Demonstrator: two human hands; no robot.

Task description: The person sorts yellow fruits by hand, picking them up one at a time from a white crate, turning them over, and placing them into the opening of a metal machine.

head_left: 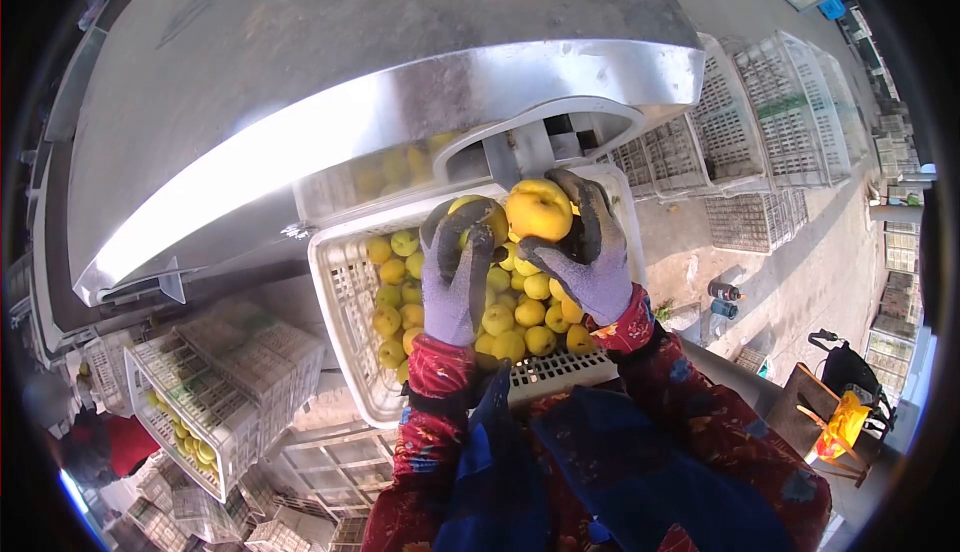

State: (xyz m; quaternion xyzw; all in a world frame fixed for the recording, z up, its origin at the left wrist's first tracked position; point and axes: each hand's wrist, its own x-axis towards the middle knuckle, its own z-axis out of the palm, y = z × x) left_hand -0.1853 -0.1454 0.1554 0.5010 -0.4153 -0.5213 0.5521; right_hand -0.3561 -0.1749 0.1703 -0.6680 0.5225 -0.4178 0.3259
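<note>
Both my hands wear lilac gloves with dark grey palms and fingers. My left hand is closed around a yellow fruit, partly hidden by the fingers. A larger yellow-orange fruit is in my right hand, between thumb and fingers, facing up. The two hands are close together over a white plastic crate, which holds several layers of yellow-green fruits. Just beyond the crate is the metal edge of a machine with an oval opening.
Stacked white crates stand at the upper right. At the lower left is a tilted-looking crate with yellow fruits, and near it a person in red. A chair with a black bag and a yellow bag is at the right.
</note>
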